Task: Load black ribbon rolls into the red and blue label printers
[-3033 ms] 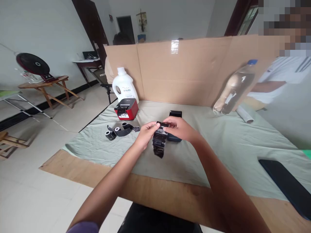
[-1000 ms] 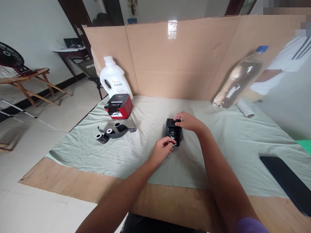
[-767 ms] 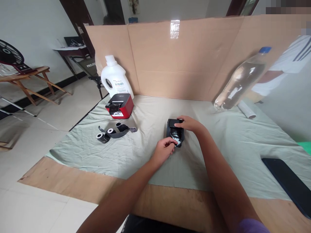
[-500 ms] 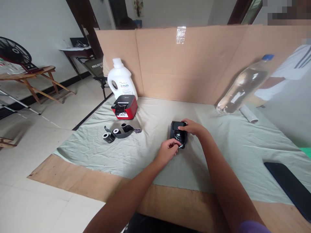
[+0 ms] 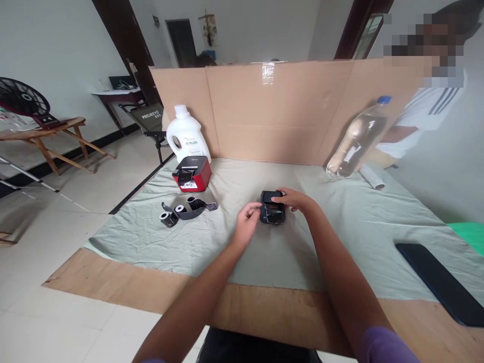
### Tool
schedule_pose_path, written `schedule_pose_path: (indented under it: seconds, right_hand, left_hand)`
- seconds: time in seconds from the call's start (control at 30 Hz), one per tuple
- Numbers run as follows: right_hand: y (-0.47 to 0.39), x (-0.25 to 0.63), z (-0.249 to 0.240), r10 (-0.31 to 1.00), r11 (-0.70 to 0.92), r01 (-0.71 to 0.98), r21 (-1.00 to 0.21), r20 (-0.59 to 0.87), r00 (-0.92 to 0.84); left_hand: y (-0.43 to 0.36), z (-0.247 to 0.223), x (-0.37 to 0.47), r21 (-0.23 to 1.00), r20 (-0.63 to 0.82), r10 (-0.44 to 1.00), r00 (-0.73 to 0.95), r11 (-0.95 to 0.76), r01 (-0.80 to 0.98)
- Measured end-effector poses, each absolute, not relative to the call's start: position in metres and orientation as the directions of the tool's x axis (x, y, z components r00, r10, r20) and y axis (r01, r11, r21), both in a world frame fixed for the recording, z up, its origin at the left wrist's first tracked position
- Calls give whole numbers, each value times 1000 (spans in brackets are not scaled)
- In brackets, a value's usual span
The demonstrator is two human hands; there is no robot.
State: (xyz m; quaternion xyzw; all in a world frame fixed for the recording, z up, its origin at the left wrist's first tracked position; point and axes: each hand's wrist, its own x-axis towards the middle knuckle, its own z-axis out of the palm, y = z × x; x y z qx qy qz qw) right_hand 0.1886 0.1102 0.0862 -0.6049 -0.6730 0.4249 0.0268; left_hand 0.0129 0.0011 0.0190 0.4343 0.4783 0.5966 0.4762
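A small black device [image 5: 274, 214], which looks like a portable printer, lies on the cloth with a shiny black sheet over its front part. My right hand [image 5: 297, 199] grips its far right side, thumb on top and fingers around the edge. Just left of the device is my left hand [image 5: 247, 221], its fingers loosely bent and apart, with nothing seen in them. The fingertips are at the device's left edge; whether they touch it I cannot tell.
Several small black-and-white paper rolls [image 5: 168, 219] and a red-and-black printer [image 5: 192, 174] are at left, before a white jug [image 5: 189, 136]. A water bottle [image 5: 357, 138] leans at right near a cardboard tube [image 5: 372, 177]. A dark phone-like slab [image 5: 440, 282] lies front right. Cardboard [image 5: 264, 113] stands behind.
My left hand has let go of the front of the shiny sheet and moved left and away. The sheet now lies flatter on the device. My head view has tilted up slightly.
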Motion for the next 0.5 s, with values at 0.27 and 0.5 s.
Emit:
schedule_pose_path:
  seconds: [0.27, 0.5]
  right_hand:
    - [105, 206, 93, 792, -122, 712, -692, -500, -350]
    - [110, 224, 80, 764, -149, 559, -816, -454, -458]
  left_hand:
    - [65, 48, -11, 940, -332, 932, 146, 315, 131]
    - [72, 49, -20, 919, -384, 889, 248, 343, 193]
